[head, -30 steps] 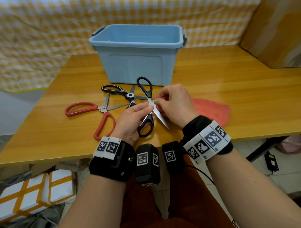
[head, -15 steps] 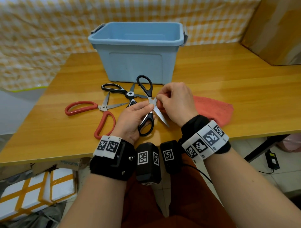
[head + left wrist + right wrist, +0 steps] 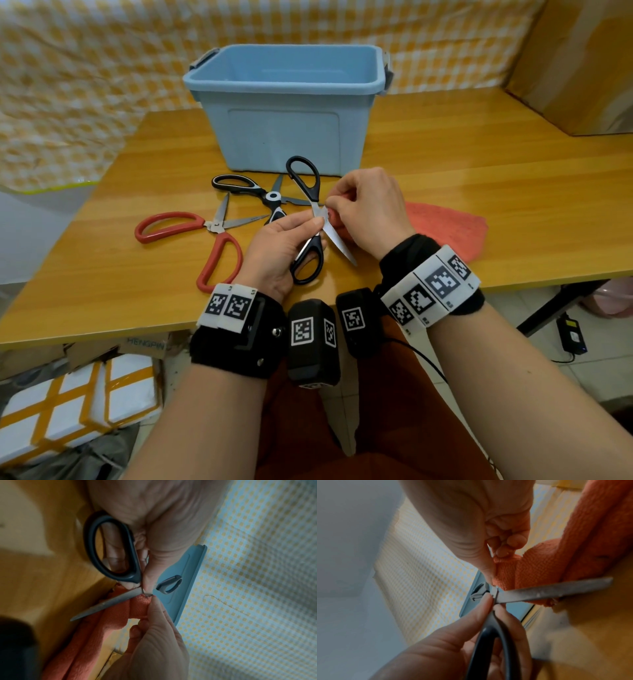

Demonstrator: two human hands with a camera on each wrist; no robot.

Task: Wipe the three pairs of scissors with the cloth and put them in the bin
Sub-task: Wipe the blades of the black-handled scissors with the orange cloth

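The left hand [image 3: 279,245] holds the black-handled scissors [image 3: 310,219] above the near edge of the wooden table [image 3: 479,178], thumb and fingers pinching them at the pivot where handle meets blade. The scissors are spread wide open: one handle loop points away toward the blue bin [image 3: 284,113], the other loop lies toward the person under the left palm, and one bare blade runs toward the person and to the right, tip down near the table edge. The right hand [image 3: 368,209] pinches a fold of the orange cloth [image 3: 448,229] against the scissors beside the pivot (the wrist views show the cloth bunched behind that blade); the rest of the cloth trails to the right on the table. The red-handled scissors [image 3: 205,236] lie open on the table to the left. A second black pair [image 3: 253,192] lies open just before the bin.
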